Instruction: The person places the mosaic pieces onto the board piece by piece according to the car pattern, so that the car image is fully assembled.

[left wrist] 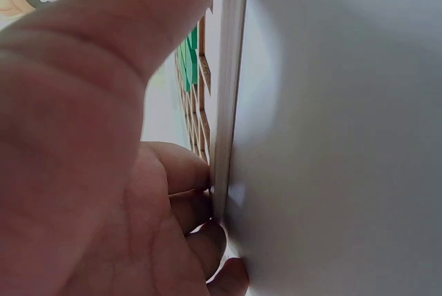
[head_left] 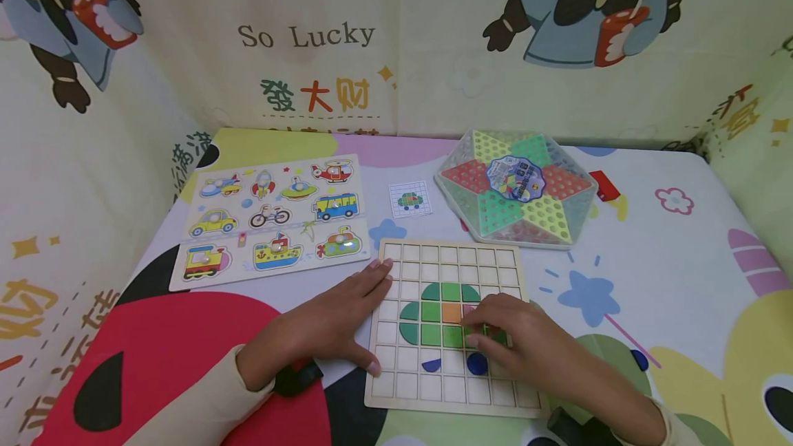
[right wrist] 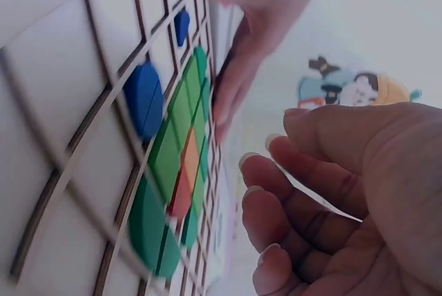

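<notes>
A wooden grid board (head_left: 396,385) lies on the table. My left hand (head_left: 325,319) rests along its left edge, fingertips on the upper part and thumb lower down. In its cells are bright green squares (head_left: 430,334), rounded teal pieces (head_left: 409,322), an orange square (head_left: 451,313) and a red piece (right wrist: 181,194). Lower on the grid lie a blue half-round piece (head_left: 431,365) and a blue disc (head_left: 477,363) split by a line. Over the board's right side hovers my right hand (head_left: 526,336), fingers loosely bent, nothing visible between thumb and fingertips in the right wrist view.
Beyond the board lies a small pattern card (head_left: 409,199) with a car design. A vehicle picture puzzle (head_left: 248,229) is at the left. At the back right stands a hexagonal Chinese checkers box (head_left: 458,205). Printed cloth (head_left: 434,88) hangs behind the table.
</notes>
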Demonstrator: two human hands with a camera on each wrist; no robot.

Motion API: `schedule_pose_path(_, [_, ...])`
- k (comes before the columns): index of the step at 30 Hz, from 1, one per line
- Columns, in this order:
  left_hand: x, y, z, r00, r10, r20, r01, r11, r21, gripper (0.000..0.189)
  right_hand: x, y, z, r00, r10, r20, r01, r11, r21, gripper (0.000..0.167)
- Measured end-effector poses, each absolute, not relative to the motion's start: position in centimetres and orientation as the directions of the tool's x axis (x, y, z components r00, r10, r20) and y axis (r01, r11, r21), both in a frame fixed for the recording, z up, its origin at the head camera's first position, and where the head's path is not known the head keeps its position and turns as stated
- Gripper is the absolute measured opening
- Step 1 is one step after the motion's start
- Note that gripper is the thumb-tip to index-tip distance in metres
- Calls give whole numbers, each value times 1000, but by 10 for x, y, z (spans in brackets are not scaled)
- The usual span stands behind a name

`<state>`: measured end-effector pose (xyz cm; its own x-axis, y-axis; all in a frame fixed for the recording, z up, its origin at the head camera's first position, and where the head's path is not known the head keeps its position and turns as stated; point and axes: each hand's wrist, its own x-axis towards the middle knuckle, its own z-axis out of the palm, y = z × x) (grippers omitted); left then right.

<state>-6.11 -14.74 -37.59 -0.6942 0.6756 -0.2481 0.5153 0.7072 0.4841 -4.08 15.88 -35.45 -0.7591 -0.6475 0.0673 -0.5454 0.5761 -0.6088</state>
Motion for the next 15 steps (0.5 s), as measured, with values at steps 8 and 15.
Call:
schedule_pose_path(8, [-61, -148, -375, -699, 671, -249, 509, 711, 486, 118, -39, 186, -359, -796, -584, 158, -540, 569, -620, 18])
schedule_pose_path(15, [-60, -149, -376, -700, 663, -264, 487, 714, 503, 117, -32, 208, -367, -838, -501, 215, -519, 614, -594, 23])
